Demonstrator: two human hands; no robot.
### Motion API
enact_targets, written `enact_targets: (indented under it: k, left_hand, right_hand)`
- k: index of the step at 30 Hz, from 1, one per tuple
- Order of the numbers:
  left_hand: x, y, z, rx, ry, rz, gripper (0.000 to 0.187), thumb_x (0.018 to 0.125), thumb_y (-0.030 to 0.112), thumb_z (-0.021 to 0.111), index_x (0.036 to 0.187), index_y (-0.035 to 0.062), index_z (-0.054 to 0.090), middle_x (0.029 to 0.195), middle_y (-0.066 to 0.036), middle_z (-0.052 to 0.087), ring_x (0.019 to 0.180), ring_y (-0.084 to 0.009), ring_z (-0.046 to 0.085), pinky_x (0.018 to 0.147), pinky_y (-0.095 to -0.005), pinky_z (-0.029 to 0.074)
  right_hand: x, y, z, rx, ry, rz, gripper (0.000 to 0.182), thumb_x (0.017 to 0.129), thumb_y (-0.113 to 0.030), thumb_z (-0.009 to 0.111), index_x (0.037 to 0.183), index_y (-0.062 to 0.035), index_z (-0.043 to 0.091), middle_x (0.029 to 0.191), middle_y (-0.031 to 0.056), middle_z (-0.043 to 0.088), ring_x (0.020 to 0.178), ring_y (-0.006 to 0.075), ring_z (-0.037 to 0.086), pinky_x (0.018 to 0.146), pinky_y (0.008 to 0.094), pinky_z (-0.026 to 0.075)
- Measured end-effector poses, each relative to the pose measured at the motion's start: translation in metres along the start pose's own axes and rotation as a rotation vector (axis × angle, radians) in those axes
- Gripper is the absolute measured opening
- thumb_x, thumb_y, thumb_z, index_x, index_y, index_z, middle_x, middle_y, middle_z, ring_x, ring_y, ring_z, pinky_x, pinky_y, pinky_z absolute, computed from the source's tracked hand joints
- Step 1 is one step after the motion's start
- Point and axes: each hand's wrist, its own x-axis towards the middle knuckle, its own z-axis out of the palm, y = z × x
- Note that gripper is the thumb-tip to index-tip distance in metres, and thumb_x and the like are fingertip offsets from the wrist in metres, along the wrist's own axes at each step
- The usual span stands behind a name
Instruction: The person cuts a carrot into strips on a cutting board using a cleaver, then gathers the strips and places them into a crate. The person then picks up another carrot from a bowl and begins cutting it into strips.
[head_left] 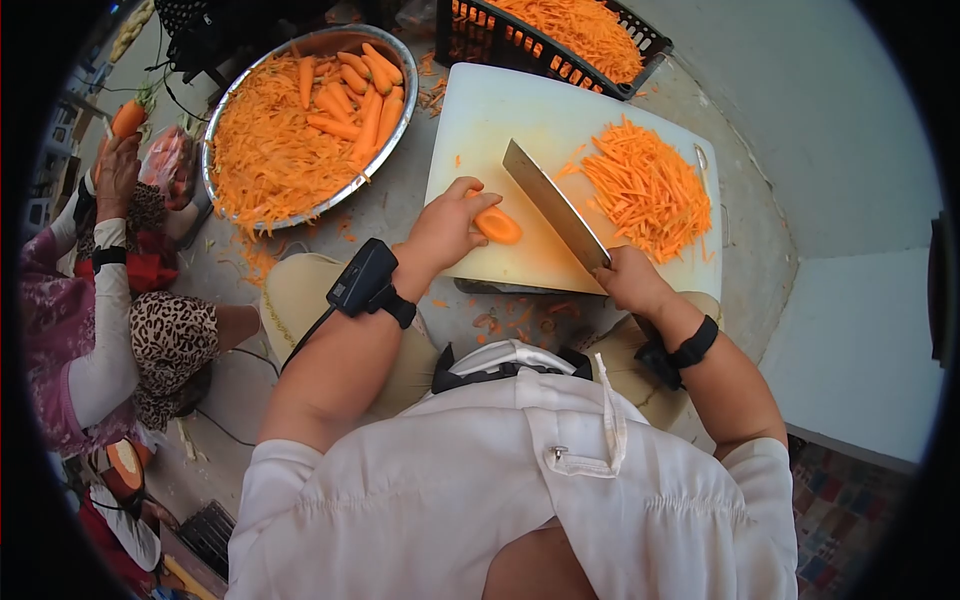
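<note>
A cut piece of carrot (497,226) lies on the white cutting board (480,110), its flat oval cut face turned up. My left hand (450,225) grips it from the left, the fingers bent around its far end. In my right hand (637,280) is the handle of a cleaver (556,205). Its long blade slants up and left over the board, just right of the carrot and apart from it. A heap of carrot strips (650,190) lies on the board's right side, beyond the blade.
A metal basin (402,130) at the upper left holds shredded carrot and several peeled carrots. Behind the board stands a black crate (480,40) of carrot strips. Peelings litter the floor. At the left, another person's hand (118,175) holds a carrot (128,118). A wall (860,330) borders the right.
</note>
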Motion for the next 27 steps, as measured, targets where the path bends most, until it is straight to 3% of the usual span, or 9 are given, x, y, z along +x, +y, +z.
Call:
enact_targets:
  k: [5, 7, 11, 14, 19, 27]
  left_hand:
    - [0.007, -0.007, -0.002, 0.038, -0.075, 0.011, 0.046, 0.069, 0.016, 0.072, 0.112, 0.0132, 0.059, 0.108, -0.007, 0.055, 0.091, -0.0248, 0.058, 0.079, -0.0344, 0.048]
    - [0.008, -0.007, -0.005, -0.021, -0.194, 0.09, 0.048, 0.069, 0.019, 0.073, 0.113, 0.0098, 0.059, 0.103, -0.009, 0.056, 0.091, -0.0269, 0.057, 0.078, -0.0345, 0.047]
    - [0.01, -0.009, -0.001, -0.034, -0.257, 0.171, 0.048, 0.07, 0.022, 0.072, 0.114, 0.0071, 0.058, 0.102, -0.008, 0.056, 0.089, -0.0265, 0.057, 0.077, -0.034, 0.047]
    - [0.008, -0.005, 0.006, -0.009, -0.146, 0.208, 0.046, 0.07, 0.021, 0.072, 0.111, 0.0058, 0.059, 0.097, -0.009, 0.057, 0.088, -0.0262, 0.058, 0.077, -0.0344, 0.047]
    - [0.007, 0.007, 0.011, -0.039, 0.083, 0.211, 0.027, 0.07, 0.015, 0.07, 0.093, 0.0046, 0.06, 0.092, -0.008, 0.058, 0.084, -0.0269, 0.058, 0.073, -0.0335, 0.048]
    - [0.007, 0.009, 0.026, -0.069, 0.202, 0.28, 0.023, 0.069, 0.008, 0.069, 0.089, 0.0039, 0.059, 0.092, -0.009, 0.057, 0.083, -0.0272, 0.058, 0.072, -0.0334, 0.048]
  right_hand:
    - [0.001, 0.002, -0.004, 0.015, -0.027, 0.05, 0.021, 0.078, -0.017, 0.056, 0.081, 0.0032, 0.061, 0.071, 0.0244, 0.059, 0.07, 0.0364, 0.06, 0.065, 0.0411, 0.047]
    - [0.0, 0.001, -0.005, 0.018, -0.051, 0.082, 0.021, 0.078, -0.017, 0.056, 0.08, 0.0032, 0.061, 0.07, 0.0239, 0.059, 0.07, 0.036, 0.06, 0.065, 0.041, 0.047]
    - [-0.004, -0.01, -0.013, 0.064, -0.078, 0.13, 0.022, 0.079, -0.018, 0.056, 0.077, 0.004, 0.06, 0.061, 0.02, 0.057, 0.059, 0.0314, 0.059, 0.059, 0.0387, 0.047]
    - [-0.004, -0.012, -0.014, 0.069, -0.097, 0.152, 0.023, 0.08, -0.018, 0.056, 0.076, 0.0044, 0.059, 0.057, 0.018, 0.055, 0.054, 0.0289, 0.058, 0.057, 0.0373, 0.047]
    - [0.0, -0.008, -0.009, 0.036, -0.059, 0.051, 0.023, 0.079, -0.018, 0.056, 0.079, 0.0044, 0.059, 0.056, 0.0178, 0.055, 0.054, 0.029, 0.059, 0.057, 0.0371, 0.047]
    - [0.002, -0.011, -0.008, -0.023, -0.034, -0.02, 0.025, 0.077, -0.018, 0.057, 0.085, 0.0057, 0.06, 0.077, 0.0272, 0.059, 0.076, 0.04, 0.059, 0.07, 0.0427, 0.047]
